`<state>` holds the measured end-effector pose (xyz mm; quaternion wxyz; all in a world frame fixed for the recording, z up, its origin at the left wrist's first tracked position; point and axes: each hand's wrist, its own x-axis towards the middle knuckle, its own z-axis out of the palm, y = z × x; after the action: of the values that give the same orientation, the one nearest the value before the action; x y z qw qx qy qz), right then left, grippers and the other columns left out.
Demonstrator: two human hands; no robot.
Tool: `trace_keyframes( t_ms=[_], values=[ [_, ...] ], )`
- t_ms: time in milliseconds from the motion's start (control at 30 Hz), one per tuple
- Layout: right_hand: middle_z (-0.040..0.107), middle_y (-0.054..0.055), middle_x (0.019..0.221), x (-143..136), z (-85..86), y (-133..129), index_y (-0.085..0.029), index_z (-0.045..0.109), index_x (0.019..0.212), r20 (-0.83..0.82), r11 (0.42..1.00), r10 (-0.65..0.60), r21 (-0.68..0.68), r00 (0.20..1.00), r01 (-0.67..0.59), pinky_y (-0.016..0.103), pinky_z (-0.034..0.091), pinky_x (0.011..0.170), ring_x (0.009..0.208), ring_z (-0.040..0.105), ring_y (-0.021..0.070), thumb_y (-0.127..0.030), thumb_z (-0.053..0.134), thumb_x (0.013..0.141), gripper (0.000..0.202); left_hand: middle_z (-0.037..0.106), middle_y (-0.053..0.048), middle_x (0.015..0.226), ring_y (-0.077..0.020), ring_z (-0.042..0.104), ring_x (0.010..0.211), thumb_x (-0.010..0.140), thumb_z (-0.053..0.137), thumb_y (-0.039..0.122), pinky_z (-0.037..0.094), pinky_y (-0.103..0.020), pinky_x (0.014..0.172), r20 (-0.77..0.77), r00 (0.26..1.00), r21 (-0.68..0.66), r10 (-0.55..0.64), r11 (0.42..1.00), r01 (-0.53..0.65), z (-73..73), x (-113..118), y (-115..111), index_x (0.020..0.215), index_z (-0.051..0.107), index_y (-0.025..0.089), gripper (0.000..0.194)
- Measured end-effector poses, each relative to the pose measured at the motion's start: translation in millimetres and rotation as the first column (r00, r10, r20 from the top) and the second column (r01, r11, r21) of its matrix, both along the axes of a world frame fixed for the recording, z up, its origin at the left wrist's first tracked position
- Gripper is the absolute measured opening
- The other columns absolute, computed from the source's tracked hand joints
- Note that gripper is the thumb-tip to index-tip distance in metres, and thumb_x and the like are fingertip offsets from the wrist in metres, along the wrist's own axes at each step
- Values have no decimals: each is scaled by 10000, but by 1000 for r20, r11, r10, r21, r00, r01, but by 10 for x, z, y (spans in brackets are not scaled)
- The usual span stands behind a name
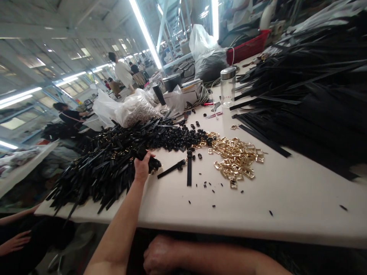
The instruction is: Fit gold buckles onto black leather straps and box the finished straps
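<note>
My left hand (142, 166) is closed around a bundle of black straps (153, 165), at the right side of a large heap of black straps (97, 164). My right hand (160, 254) is low in front of the table edge, its fingers curled and blurred; whether it holds anything is hidden. Two short black straps, one slanted (169, 170) and one upright in view (189, 170), lie right of my left hand. Beyond them are a pile of small black loops (183, 138) and a pile of gold buckles (236, 156).
Long black strips (321, 99) cover the table's (258, 214) right side. A glass jar (228, 89), pliers (213, 115), plastic bags (137, 109) and a red crate (248, 47) stand or lie farther back. Another person's hand (15, 242) shows at lower left.
</note>
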<state>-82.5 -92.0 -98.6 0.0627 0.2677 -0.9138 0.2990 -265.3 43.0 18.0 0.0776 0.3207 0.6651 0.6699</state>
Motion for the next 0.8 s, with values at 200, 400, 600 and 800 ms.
trace_keyframes(
  t_ms=[200,400,600,800],
  values=[
    [726,-21,824,98,205,83,-240,724,802,-19,994,4,113,1000,-2,251,385,490,760,668,161,-413,682,852,185,610,51,619,-130,631,575,769,749,357,548,-279,671,-41,998,103,46,994,-41,472,65,-505,860,601,191,240],
    [691,80,927,101,228,72,-151,700,905,73,995,89,43,993,-92,307,434,696,863,634,209,-307,619,920,177,572,48,649,-115,631,581,783,782,249,573,-303,715,62,994,-49,95,995,-92,775,250,-1765,880,612,166,214],
    [671,66,986,103,263,64,-191,698,1000,99,994,99,45,990,-104,322,400,758,929,588,215,-230,684,867,139,617,15,646,-147,632,579,765,786,350,563,-300,612,63,971,-165,233,962,-220,500,443,-2924,896,642,157,274],
    [689,48,961,96,231,2,-207,727,909,114,992,61,99,992,-73,311,368,744,865,577,180,-288,607,943,148,661,-23,664,-187,651,594,792,703,389,545,-320,615,134,968,-448,213,884,-133,-14,508,-3413,917,660,149,275]
  ],
)
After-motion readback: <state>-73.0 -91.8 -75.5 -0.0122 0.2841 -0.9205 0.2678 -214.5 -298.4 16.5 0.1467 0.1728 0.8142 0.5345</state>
